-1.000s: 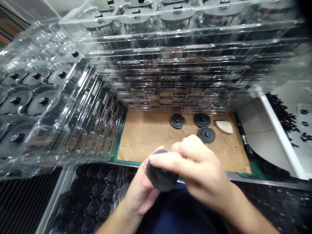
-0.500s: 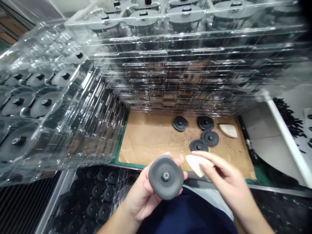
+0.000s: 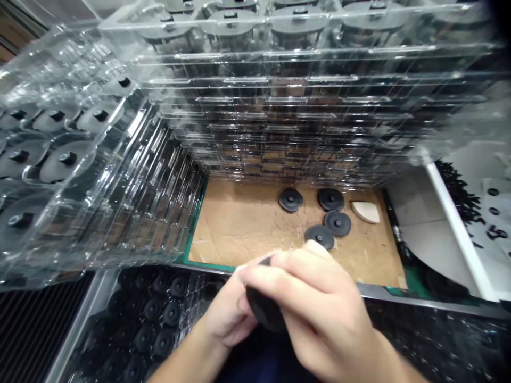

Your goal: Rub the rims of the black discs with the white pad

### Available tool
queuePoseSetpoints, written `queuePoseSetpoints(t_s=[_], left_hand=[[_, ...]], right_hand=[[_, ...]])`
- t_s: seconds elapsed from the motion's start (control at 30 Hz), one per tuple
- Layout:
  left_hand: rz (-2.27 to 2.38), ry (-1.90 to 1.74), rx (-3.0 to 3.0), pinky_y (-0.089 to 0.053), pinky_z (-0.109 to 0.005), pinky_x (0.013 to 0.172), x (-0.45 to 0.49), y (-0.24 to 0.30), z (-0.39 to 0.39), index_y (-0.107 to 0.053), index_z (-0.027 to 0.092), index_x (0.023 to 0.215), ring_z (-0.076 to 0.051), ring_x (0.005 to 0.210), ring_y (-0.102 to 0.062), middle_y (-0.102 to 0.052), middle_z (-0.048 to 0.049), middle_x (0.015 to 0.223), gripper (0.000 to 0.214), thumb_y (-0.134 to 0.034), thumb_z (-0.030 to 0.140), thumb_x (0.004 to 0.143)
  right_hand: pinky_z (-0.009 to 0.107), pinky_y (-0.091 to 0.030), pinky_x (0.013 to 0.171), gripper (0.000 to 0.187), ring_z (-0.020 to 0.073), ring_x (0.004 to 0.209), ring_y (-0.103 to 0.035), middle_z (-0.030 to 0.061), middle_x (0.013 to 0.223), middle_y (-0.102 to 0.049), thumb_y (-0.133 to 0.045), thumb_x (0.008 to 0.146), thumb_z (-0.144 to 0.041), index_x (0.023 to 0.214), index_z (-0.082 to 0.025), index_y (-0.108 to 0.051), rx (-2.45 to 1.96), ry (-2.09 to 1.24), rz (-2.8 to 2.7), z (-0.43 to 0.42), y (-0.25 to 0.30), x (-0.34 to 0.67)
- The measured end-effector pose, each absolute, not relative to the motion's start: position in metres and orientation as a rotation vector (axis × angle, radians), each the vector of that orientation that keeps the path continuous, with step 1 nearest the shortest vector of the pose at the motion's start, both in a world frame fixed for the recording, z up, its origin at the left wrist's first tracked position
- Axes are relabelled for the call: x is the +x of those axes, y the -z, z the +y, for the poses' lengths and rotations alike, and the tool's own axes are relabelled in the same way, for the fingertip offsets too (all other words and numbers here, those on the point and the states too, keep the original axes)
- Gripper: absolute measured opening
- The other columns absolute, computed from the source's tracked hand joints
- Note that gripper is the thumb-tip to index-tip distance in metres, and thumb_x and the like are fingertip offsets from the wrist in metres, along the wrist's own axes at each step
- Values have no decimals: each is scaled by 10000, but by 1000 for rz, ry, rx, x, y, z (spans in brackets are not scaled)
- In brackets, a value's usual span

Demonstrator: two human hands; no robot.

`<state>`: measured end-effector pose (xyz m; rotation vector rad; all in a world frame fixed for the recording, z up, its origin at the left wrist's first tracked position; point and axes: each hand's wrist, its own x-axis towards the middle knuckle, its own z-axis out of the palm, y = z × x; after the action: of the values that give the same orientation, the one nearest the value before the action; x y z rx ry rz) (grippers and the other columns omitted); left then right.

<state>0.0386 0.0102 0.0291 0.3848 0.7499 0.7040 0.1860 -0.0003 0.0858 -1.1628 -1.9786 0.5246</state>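
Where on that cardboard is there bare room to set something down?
Left part of the cardboard, between the left tray stack and the leftmost black disc; a smaller patch nearer than the pale wedge. It's crowded among the other discs, beyond the right hand.

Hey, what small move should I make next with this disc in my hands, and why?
Perhaps lift your right hand slightly away from the black, rounded disc: from this view it hides much of the disc's face, so the surface is hard to check, while your left hand also supports it.
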Motion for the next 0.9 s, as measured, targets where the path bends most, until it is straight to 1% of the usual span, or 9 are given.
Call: queuePoseSetpoints(t_s=[0.13, 0.23, 0.33, 0.5, 0.57, 0.63, 0.7, 0.77, 0.9], left_hand=[[733, -857, 293, -485, -337, 926, 40, -23, 6, -719, 280, 1008, -223, 963, -663, -741, -28, 1022, 675, -916, 394, 372], [750, -926, 244, -514, -274, 875, 45, -26, 3, -732, 293, 965, -198, 963, -678, -756, -2, 1009, 629, -926, 323, 368], [755, -967, 230, -518, -216, 860, 49, -35, 4, -728, 297, 990, -173, 960, -691, -752, 23, 1038, 601, -917, 263, 421], [744, -1045, 225, -536, -205, 832, 47, -43, 10, -721, 299, 1007, -163, 934, -698, -744, 24, 1049, 575, -905, 251, 465], [776, -1056, 219, -538, -201, 820, 46, -44, 10, -719, 300, 1009, -164, 930, -698, -740, 21, 1054, 579, -905, 237, 464], [790, -1042, 218, -536, -211, 826, 46, -43, 9, -720, 299, 1004, -175, 930, -699, -737, 17, 1055, 592, -910, 236, 447], [791, -1016, 225, -527, -214, 840, 46, -42, 7, -716, 292, 1017, -177, 942, -693, -735, 7, 1055, 613, -913, 257, 438], [788, -976, 245, -510, -214, 868, 45, -40, 6, -714, 274, 1028, -175, 974, -678, -735, -9, 1056, 609, -909, 277, 451], [818, -961, 268, -524, -228, 839, 40, -39, 7, -710, 297, 1021, -178, 960, -676, -734, 10, 1058, 601, -908, 260, 455]], right_hand=[[324, -461, 708, 319, 162, 700, -633, 70, 863, -708, -524, 858, -62, 1169, -89, -591, -1506, -323, -1879, -31, -74, 178], [320, -479, 722, 317, 154, 645, -635, 56, 799, -707, -569, 841, -49, 1155, -82, -597, -1538, -284, -1842, -47, -72, 176], [298, -511, 662, 313, 152, 623, -647, 48, 818, -727, -555, 846, -50, 1144, -125, -612, -1475, -412, -1796, -46, -72, 176], [244, -579, 647, 174, 181, 807, -717, 18, 954, -755, -559, 899, -262, 1011, -251, -692, -1363, -1043, -1331, -25, -48, 191], [264, -588, 675, 194, 199, 874, -716, 22, 1027, -745, -563, 906, -309, 1050, -263, -686, -1429, -1065, -1079, -20, -41, 197], [283, -582, 720, 226, 207, 937, -699, 15, 1102, -720, -570, 905, -301, 1111, -296, -663, -1508, -932, -1009, -19, -45, 198], [310, -564, 788, 245, 210, 983, -674, 12, 1135, -700, -545, 914, -258, 1131, -313, -644, -1553, -715, -1142, -18, -58, 193], [332, -550, 795, 260, 204, 931, -673, 36, 1078, -711, -497, 920, -196, 1135, -265, -626, -1456, -516, -1426, -16, -73, 183], [292, -530, 676, 227, 161, 756, -666, 42, 896, -731, -490, 887, -116, 1056, -155, -638, -1215, -617, -1865, -6, -86, 171]])
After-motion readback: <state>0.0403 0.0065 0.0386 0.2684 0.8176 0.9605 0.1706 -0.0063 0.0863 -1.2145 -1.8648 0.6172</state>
